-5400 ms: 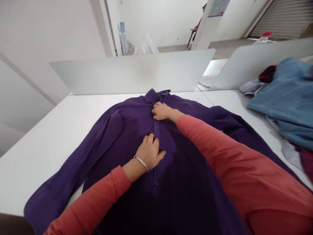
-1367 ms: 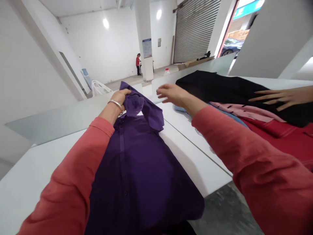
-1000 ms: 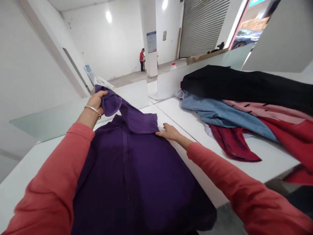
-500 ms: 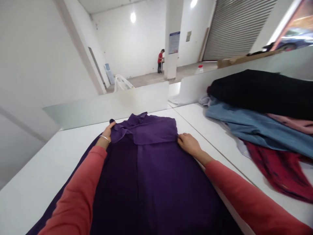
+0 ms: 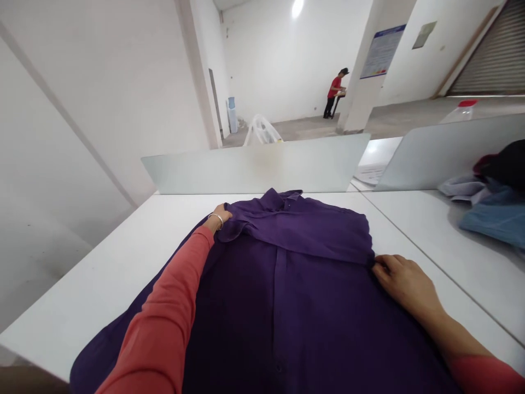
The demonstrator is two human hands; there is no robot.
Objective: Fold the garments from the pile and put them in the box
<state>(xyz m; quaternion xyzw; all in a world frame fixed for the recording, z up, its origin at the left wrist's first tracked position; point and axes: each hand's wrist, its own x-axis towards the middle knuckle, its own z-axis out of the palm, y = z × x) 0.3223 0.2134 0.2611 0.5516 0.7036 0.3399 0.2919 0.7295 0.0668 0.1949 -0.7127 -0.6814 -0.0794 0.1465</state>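
Two bare hands work on a dark purple button-front shirt (image 5: 283, 306) spread on a white table (image 5: 102, 273), its collar toward a frosted divider panel (image 5: 254, 164). Left of centre, the left hand (image 5: 220, 215), wearing a thin silver bangle (image 5: 215, 220), curls its fingers on the shirt's folded-over top near the collar; whether it clamps the cloth, I cannot tell. Beyond the panel, at upper centre, stands a person in a red shirt (image 5: 334, 93). Right of centre, well apart from the left, the right hand (image 5: 400, 282) lies on the shirt, fingers together at the fold's edge; any grip is unclear. At far right lie a lilac cloth (image 5: 461, 189) and a pale blue garment (image 5: 498, 219).
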